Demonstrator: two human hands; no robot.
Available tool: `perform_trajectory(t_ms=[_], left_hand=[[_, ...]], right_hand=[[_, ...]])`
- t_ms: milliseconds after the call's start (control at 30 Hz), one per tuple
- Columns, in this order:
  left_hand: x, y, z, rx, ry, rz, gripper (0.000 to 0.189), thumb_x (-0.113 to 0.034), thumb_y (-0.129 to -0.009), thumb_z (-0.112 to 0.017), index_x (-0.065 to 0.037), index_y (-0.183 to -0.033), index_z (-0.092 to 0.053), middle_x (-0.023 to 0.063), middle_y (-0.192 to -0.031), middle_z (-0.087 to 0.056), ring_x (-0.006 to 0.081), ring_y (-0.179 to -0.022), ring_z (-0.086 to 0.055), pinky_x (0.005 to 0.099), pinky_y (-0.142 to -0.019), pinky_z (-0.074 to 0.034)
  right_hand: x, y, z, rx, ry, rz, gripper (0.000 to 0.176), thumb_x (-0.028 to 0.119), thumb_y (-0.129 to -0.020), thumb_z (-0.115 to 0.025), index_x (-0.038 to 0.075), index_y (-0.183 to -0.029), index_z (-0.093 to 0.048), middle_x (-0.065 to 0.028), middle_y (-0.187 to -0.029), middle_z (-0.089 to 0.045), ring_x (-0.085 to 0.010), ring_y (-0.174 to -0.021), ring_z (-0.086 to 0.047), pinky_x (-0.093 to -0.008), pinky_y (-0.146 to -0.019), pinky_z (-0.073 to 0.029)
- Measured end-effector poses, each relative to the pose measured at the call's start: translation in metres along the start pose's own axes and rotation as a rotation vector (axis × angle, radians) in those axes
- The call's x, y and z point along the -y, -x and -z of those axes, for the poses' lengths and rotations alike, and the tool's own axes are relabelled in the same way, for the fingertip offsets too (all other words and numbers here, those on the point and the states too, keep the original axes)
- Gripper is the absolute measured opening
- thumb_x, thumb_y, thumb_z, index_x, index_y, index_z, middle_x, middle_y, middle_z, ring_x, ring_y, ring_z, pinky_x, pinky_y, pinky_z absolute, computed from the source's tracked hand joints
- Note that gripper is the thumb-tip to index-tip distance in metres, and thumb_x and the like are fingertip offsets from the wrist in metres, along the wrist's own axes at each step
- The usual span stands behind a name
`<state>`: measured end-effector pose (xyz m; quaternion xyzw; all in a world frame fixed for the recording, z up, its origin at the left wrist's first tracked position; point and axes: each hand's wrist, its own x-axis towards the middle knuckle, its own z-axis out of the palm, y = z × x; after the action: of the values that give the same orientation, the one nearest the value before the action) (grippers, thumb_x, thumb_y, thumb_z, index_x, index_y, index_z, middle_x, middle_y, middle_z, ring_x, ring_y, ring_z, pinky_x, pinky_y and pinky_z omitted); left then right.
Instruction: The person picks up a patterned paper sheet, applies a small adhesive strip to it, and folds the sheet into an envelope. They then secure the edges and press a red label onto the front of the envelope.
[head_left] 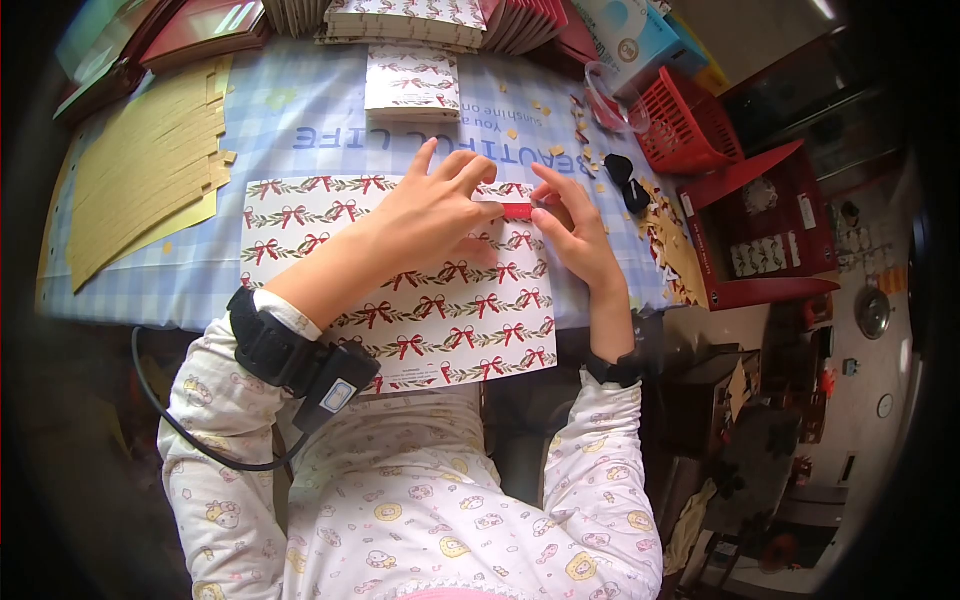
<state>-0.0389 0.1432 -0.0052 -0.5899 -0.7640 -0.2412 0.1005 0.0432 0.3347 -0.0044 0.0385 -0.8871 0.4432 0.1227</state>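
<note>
A printed paper sheet [450, 345] with red bows and green garlands lies in front of me, its near edge reaching past the table edge. Over its upper right part is a small red strip [517, 211] between my two hands. My left hand [435, 205] has its fingertips at the strip's left end, with the index finger raised and the thumb partly hidden. At the right end, the thumb and a curled finger of my right hand [578, 228] close on the strip. Black bands circle both wrists.
A small stack of matching printed pieces [412, 82] stands beyond the sheet. Yellowish strips [150, 165] lie at the left. To the right are a red basket [688, 122], a black object [627, 180], paper scraps [668, 240] and an open red box [760, 230]. A checked tablecloth [270, 120] covers the table.
</note>
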Motion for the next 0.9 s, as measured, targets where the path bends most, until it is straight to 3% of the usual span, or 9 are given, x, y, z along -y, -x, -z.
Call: perform_trajectory(t_ms=[267,333,500,567,733,800,900], left_hand=[[0.0,-0.002,0.001,-0.016,0.008,-0.015,0.042,-0.039,-0.058,-0.065,-0.01,-0.088,-0.06,0.0097,-0.104,-0.042,0.0246,-0.107,-0.035,0.0554,-0.088,-0.025],[-0.001,-0.006,0.005,0.002,-0.151,-0.076,0.043,-0.041,-0.061,-0.062,-0.016,-0.095,-0.058,0.0082,-0.104,-0.041,0.0232,-0.108,-0.034,0.053,-0.09,-0.023],[-0.003,-0.009,0.029,-0.145,-0.109,-0.033,0.031,-0.035,-0.07,-0.058,-0.018,-0.096,-0.056,0.0079,-0.106,-0.042,0.0245,-0.108,-0.035,0.0516,-0.091,-0.022],[-0.004,-0.003,0.059,-0.118,-0.138,-0.021,0.028,-0.033,-0.071,-0.058,-0.018,-0.095,-0.056,0.0078,-0.106,-0.042,0.0252,-0.106,-0.037,0.0525,-0.09,-0.023],[0.0,0.051,0.116,-0.024,-0.136,0.01,0.026,-0.027,-0.071,-0.059,-0.014,-0.094,-0.056,0.0068,-0.104,-0.045,0.0264,-0.099,-0.041,0.0416,-0.086,-0.03],[0.002,0.08,0.129,0.116,-0.009,0.077,0.03,-0.02,-0.066,-0.063,-0.012,-0.094,-0.055,0.0062,-0.102,-0.046,0.0267,-0.094,-0.044,0.0366,-0.083,-0.034],[0.005,0.124,0.133,0.109,0.008,0.166,0.033,-0.015,-0.063,-0.065,-0.012,-0.094,-0.054,0.0059,-0.1,-0.048,0.0269,-0.09,-0.045,0.0369,-0.08,-0.035]], right_hand=[[0.001,0.0,0.002,0.0,0.034,0.067,0.048,0.01,-0.069,-0.056,0.008,-0.115,-0.043,-0.0067,-0.09,-0.05,-0.0172,-0.086,-0.046,-0.0276,-0.078,-0.038],[-0.001,0.0,0.003,-0.001,0.003,0.055,0.05,0.009,-0.068,-0.056,0.008,-0.117,-0.041,-0.0063,-0.091,-0.05,-0.0165,-0.086,-0.046,-0.0272,-0.079,-0.037],[-0.003,0.0,0.003,-0.016,-0.136,0.011,0.057,0.007,-0.067,-0.055,0.009,-0.121,-0.036,-0.0053,-0.093,-0.048,-0.0149,-0.086,-0.043,-0.0254,-0.081,-0.035],[-0.005,0.001,0.003,-0.049,-0.185,0.007,0.059,0.01,-0.067,-0.056,0.009,-0.123,-0.034,-0.0055,-0.095,-0.048,-0.0154,-0.089,-0.044,-0.0286,-0.083,-0.034],[-0.005,0.001,0.003,-0.124,-0.087,0.03,0.063,0.021,-0.069,-0.058,0.01,-0.124,-0.031,-0.0073,-0.102,-0.048,-0.0179,-0.098,-0.044,-0.0344,-0.086,-0.031],[-0.001,0.003,0.004,-0.138,-0.043,0.027,0.065,0.031,-0.071,-0.059,0.01,-0.125,-0.029,-0.0089,-0.109,-0.048,-0.0196,-0.103,-0.043,-0.0354,-0.088,-0.029],[-0.002,0.002,0.005,-0.196,-0.077,0.084,0.065,0.035,-0.072,-0.057,0.01,-0.125,-0.029,-0.0094,-0.111,-0.047,-0.0202,-0.104,-0.043,-0.0361,-0.088,-0.028]])
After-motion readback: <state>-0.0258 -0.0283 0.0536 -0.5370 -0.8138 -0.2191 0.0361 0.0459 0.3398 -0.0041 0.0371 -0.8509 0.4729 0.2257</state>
